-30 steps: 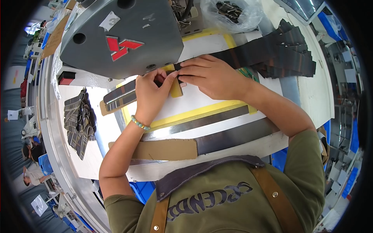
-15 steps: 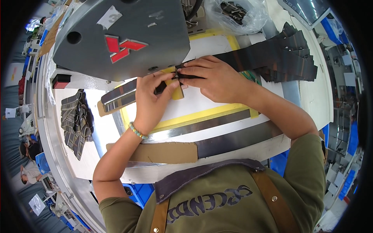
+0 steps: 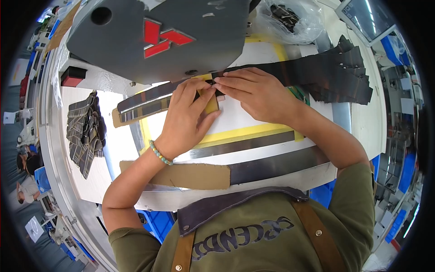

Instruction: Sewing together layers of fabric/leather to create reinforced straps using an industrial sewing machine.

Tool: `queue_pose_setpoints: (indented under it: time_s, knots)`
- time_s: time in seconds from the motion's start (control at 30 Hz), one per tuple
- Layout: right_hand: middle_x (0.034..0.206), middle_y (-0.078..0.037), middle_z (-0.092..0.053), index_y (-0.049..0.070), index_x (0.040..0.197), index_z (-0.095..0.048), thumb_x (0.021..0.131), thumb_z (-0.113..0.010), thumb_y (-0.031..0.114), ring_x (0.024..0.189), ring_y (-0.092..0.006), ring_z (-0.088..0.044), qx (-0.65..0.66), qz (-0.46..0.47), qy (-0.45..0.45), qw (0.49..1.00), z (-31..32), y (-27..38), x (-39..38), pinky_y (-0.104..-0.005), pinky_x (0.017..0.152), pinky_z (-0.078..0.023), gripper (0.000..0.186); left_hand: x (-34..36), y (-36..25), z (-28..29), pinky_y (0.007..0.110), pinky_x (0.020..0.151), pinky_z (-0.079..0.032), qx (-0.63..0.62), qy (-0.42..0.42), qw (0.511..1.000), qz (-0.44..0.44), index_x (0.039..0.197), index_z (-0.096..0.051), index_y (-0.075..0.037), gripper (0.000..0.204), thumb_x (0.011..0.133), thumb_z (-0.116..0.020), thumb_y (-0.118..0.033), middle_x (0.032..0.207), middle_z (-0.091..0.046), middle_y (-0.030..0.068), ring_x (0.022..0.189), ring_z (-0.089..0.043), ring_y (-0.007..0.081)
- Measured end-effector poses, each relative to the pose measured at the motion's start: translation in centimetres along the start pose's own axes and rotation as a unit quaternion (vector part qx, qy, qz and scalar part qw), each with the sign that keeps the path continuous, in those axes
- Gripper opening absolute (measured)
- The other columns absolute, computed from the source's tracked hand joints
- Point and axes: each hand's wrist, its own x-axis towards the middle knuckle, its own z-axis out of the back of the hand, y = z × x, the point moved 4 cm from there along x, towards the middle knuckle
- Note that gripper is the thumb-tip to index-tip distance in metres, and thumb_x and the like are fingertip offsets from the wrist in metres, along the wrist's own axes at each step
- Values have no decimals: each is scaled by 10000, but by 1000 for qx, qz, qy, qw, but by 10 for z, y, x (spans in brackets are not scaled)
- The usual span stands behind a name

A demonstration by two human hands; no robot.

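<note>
Both hands meet under the front edge of a grey machine head [image 3: 158, 50] with a red emblem. My right hand [image 3: 265, 95] pinches a dark fabric strip [image 3: 290, 68] with its fingertips close together; the strip runs off to a fanned stack at the right. My left hand [image 3: 188, 113] has bent fingers on the dark material at the same spot, its thumb lower down beside a yellow piece [image 3: 211, 105]. To its left, a plaid strip [image 3: 147, 97] lies on a cardboard piece [image 3: 118, 120]. The exact contact between the fingertips is partly hidden.
Crumpled plaid strips [image 3: 86, 133] lie at the left. In front, a brown cardboard piece [image 3: 190, 177] rests on a metal strip [image 3: 276, 168]. Yellow tape [image 3: 244, 136] borders the white work surface. A clear bag [image 3: 294, 22] and a screen [image 3: 367, 20] stand behind.
My left thumb has moved away from the fingertips, down along the yellow piece. My right fingers have straightened and drawn together. The whole view has shifted slightly.
</note>
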Motion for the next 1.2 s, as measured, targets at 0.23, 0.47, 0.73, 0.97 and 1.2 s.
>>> queue_pose_setpoints:
  time_s: [0.23,0.47,0.73,0.97,1.2]
  knots:
    - [1363,-46,-737,21,1303,-759,929,-707,93,1310,-217,-667,-3,14,13,1000,2,0,4,-397,1104,-530,384,2,19,6,499,1157,-445,-142,-37,982,121,1395,-702,-36,455,967,-790,-163,1448,-592,205,1360,-544,411]
    - [1392,-55,-716,13,1305,-753,928,-700,99,1333,-228,-646,-9,15,23,1000,3,-1,6,-407,1126,-510,390,12,18,8,482,1210,-377,77,54,995,38,1498,-622,3,618,1009,-763,-348,1479,-603,218,1398,-514,412]
    - [1383,-66,-709,-8,1306,-744,958,-671,124,1333,-236,-640,-7,20,31,999,3,1,5,-410,1130,-503,380,-16,35,24,492,1140,-456,130,-16,991,32,1503,-625,-11,621,964,-800,-264,1443,-644,179,1340,-564,409]
    - [1368,-59,-722,0,1303,-748,906,-715,98,1305,-228,-663,-7,21,24,999,2,1,6,-397,1114,-516,411,-9,22,18,492,1176,-457,125,48,991,6,1515,-630,-26,671,903,-813,-230,1539,-636,123,1332,-582,392]
    - [1370,-58,-732,21,1281,-767,857,-743,70,1302,-222,-669,-1,17,14,1000,2,0,5,-396,1101,-531,428,-12,19,17,463,1148,-516,150,39,987,-39,1488,-635,13,693,874,-831,-242,1567,-623,138,1371,-610,368]
